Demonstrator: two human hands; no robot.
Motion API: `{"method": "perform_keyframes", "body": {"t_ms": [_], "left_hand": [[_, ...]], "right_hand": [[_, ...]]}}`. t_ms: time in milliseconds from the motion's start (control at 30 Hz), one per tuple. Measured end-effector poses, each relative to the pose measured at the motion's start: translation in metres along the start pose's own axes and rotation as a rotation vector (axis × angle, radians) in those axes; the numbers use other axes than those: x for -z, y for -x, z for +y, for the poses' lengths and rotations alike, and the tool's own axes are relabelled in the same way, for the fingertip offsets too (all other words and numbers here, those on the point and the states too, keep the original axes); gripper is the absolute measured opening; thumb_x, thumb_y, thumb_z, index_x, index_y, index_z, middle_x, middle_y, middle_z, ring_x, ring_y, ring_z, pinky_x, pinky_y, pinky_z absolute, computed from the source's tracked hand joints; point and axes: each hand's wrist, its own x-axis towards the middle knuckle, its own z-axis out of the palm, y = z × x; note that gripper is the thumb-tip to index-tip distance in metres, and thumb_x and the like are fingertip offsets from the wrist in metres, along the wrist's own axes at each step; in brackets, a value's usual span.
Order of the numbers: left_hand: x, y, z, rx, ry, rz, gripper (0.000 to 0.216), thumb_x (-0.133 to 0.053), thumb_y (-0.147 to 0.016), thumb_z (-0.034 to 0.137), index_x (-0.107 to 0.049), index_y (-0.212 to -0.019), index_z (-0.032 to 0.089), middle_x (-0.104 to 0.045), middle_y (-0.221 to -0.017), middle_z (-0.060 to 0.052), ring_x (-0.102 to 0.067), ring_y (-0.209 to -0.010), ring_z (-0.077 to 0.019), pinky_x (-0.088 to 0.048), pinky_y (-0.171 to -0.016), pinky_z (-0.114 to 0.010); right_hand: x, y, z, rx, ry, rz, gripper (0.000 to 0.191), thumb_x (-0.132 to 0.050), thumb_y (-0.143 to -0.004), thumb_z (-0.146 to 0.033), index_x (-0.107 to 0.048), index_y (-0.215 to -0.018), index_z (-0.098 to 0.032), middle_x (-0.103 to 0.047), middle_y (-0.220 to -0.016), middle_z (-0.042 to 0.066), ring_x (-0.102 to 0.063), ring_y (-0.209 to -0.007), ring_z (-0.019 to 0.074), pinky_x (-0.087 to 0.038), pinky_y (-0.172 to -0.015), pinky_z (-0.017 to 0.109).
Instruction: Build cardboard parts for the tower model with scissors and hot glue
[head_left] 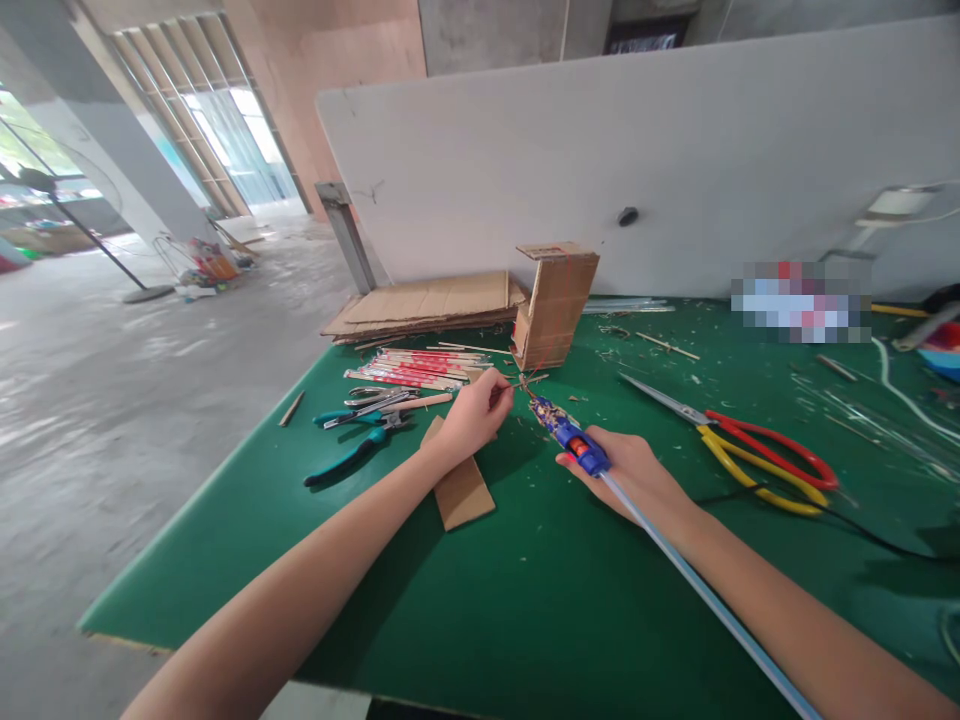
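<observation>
In my right hand (637,465) is a blue hot glue gun (581,445), its nozzle crusted with residue and a long glue stick (697,580) trailing from its back. My left hand (480,410) pinches a thin stick-like piece (523,383) just off the nozzle tip; its exact kind is too small to tell. Under the left wrist lies a flat cardboard strip (465,495). Just beyond both hands a folded cardboard piece (559,305) stands upright, with red lines on it.
Left of my hands lie wrapped sticks (420,368), teal-handled pliers (349,460) and other hand tools. Scissors (750,450) with red and yellow handles lie right, near a black cord (870,525). Stacked cardboard (435,300) sits at the back, before a white panel (525,170).
</observation>
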Motion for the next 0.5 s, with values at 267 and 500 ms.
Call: {"method": "perform_keyframes", "body": {"t_ms": [267,500], "left_hand": [[0.0019,0.0009,0.0016,0.006,-0.016,-0.007,0.012,-0.045,-0.085,0.024,-0.044,-0.074,0.019,-0.047,-0.058,0.005,-0.04,-0.051,-0.0086,-0.029,-0.051,-0.021],[0.0023,-0.0003,0.0019,0.015,-0.03,-0.009,0.013,-0.045,-0.086,0.026,-0.044,-0.075,0.019,-0.047,-0.058,0.004,-0.04,-0.052,-0.0095,-0.03,-0.051,-0.022]], "right_hand": [[0.0002,0.0003,-0.0004,0.016,0.017,0.02,0.028,-0.054,-0.084,-0.044,-0.045,-0.067,-0.024,-0.059,-0.056,-0.001,-0.061,-0.054,0.0187,-0.037,-0.047,0.024],[0.0009,0.0006,-0.0018,0.014,0.007,0.018,0.027,-0.054,-0.084,-0.044,-0.047,-0.067,-0.024,-0.06,-0.056,-0.001,-0.061,-0.053,0.0179,-0.037,-0.047,0.024]]}}
